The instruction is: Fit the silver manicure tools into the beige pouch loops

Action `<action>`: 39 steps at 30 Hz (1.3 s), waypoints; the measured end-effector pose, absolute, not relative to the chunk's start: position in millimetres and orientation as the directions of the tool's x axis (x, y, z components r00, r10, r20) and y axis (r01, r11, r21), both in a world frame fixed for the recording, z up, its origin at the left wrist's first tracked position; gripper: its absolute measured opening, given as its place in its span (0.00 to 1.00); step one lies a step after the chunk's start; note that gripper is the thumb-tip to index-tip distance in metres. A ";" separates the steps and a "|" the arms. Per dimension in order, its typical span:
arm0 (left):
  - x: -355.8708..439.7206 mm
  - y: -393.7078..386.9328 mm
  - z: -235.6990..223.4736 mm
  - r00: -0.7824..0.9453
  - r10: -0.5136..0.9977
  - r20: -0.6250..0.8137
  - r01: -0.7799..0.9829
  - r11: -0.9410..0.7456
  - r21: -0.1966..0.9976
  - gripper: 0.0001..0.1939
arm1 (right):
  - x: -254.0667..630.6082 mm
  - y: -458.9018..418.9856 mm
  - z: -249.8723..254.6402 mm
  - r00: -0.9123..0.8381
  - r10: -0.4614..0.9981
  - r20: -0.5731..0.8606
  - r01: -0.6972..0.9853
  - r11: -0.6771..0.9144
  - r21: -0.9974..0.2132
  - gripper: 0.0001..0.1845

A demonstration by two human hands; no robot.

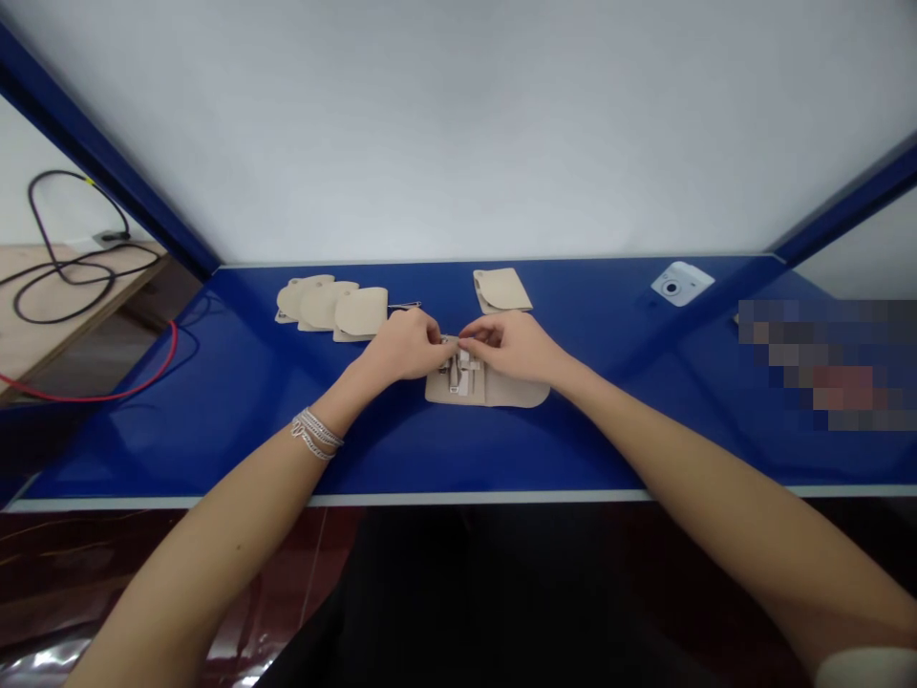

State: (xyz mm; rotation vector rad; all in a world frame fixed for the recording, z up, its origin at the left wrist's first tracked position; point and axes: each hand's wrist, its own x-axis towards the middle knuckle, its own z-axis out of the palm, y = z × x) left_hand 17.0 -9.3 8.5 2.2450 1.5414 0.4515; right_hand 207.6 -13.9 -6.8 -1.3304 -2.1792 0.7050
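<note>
Left hand (412,346), right hand (522,349): fingertips at metal implements (459,377), open beige case (517,390) | Folded cases (362,313): overlapping, left | Single folded case (505,290): beyond right hand | White device (684,284): far right

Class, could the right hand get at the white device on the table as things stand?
Probably yes: only blue tabletop shows between the right hand and the white device, though that hand is busy at the open beige case.

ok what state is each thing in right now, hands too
near case, unfolded
metal tools, partly covered by fingers
left cases, folded over, overlapping
back case, folded over
white device, lying down
black cable, loosely looped
red cable, curved
left hand, fingers bent over near case
right hand, fingers bent over near case
</note>
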 end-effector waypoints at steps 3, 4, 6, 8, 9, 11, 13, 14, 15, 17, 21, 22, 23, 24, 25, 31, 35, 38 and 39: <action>15.6 -9.7 6.8 0.344 0.939 0.033 0.821 -0.317 0.476 0.16 | 207.8 -14.5 -5.3 -0.406 0.905 0.127 0.653 0.385 -0.652 0.19; 14.8 -9.9 6.5 0.348 0.937 0.031 0.822 -0.320 0.472 0.16 | 207.9 -14.8 -4.7 -0.406 0.905 0.126 0.651 0.383 -0.655 0.19; 13.0 -10.1 6.5 0.362 0.932 0.032 0.820 -0.335 0.464 0.15 | 207.9 -15.4 -3.7 -0.408 0.905 0.122 0.645 0.380 -0.662 0.19; 11.2 -10.3 7.3 0.379 0.925 0.033 0.817 -0.351 0.458 0.15 | 207.9 -15.6 -3.6 -0.407 0.905 0.120 0.643 0.377 -0.667 0.18; 10.5 -10.5 7.9 0.387 0.922 0.028 0.816 -0.357 0.455 0.15 | 207.9 -15.5 -3.7 -0.406 0.906 0.119 0.642 0.375 -0.668 0.18; 9.3 -10.7 9.3 0.400 0.917 0.018 0.816 -0.365 0.448 0.15 | 207.7 -15.4 -4.1 -0.403 0.908 0.113 0.643 0.370 -0.671 0.19; 8.6 -10.8 10.6 0.416 0.910 0.007 0.813 -0.375 0.445 0.15 | 207.5 -15.6 -3.9 -0.402 0.909 0.108 0.643 0.365 -0.673 0.19; 8.3 -10.8 11.2 0.424 0.906 0.003 0.811 -0.380 0.445 0.15 | 207.3 -15.7 -3.5 -0.404 0.908 0.107 0.643 0.365 -0.674 0.20; 8.1 -10.8 11.7 0.430 0.903 -0.002 0.808 -0.384 0.447 0.14 | 207.2 -15.9 -3.0 -0.406 0.908 0.107 0.642 0.367 -0.674 0.20; 7.4 -10.3 12.5 0.438 0.899 -0.011 0.804 -0.386 0.452 0.14 | 207.2 -16.4 -1.8 -0.411 0.906 0.107 0.641 0.370 -0.673 0.20; 3.7 -7.6 13.0 0.443 0.896 -0.003 0.797 -0.393 0.459 0.13 | 208.2 -16.6 -1.0 -0.415 0.904 0.103 0.638 0.370 -0.676 0.20; 2.4 -6.8 13.0 0.446 0.895 0.002 0.796 -0.398 0.455 0.13 | 208.5 -16.5 -1.3 -0.416 0.904 0.103 0.635 0.370 -0.678 0.20; 1.1 -6.1 13.0 0.452 0.892 0.005 0.795 -0.405 0.451 0.13 | 208.9 -16.3 -1.7 -0.415 0.904 0.104 0.634 0.369 -0.680 0.20; -0.1 -5.6 13.1 0.458 0.889 0.011 0.793 -0.415 0.447 0.13 | 209.3 -16.1 -2.2 -0.415 0.904 0.103 0.633 0.368 -0.681 0.20; -1.1 -5.3 13.2 0.468 0.884 0.020 0.788 -0.427 0.445 0.13 | 209.7 -15.8 -2.5 -0.416 0.904 0.100 0.632 0.367 -0.683 0.20; -3.8 -6.6 14.1 0.557 0.828 0.062 0.718 -0.517 0.465 0.17 | 213.0 -14.9 -0.9 -0.473 0.881 0.034 0.621 0.360 -0.697 0.25; -3.3 -7.7 14.7 0.566 0.823 0.048 0.715 -0.519 0.468 0.15 | 214.4 -14.5 0.7 -0.513 0.858 -0.016 0.637 0.369 -0.677 0.39; -1.9 -10.4 17.2 0.574 0.816 0.071 0.707 -0.537 0.460 0.14 | 213.6 -14.5 1.2 -0.509 0.861 -0.024 0.652 0.367 -0.663 0.41; -1.3 -11.7 18.5 0.587 0.806 0.073 0.700 -0.551 0.455 0.13 | 213.2 -14.5 1.3 -0.505 0.863 -0.028 0.657 0.363 -0.661 0.41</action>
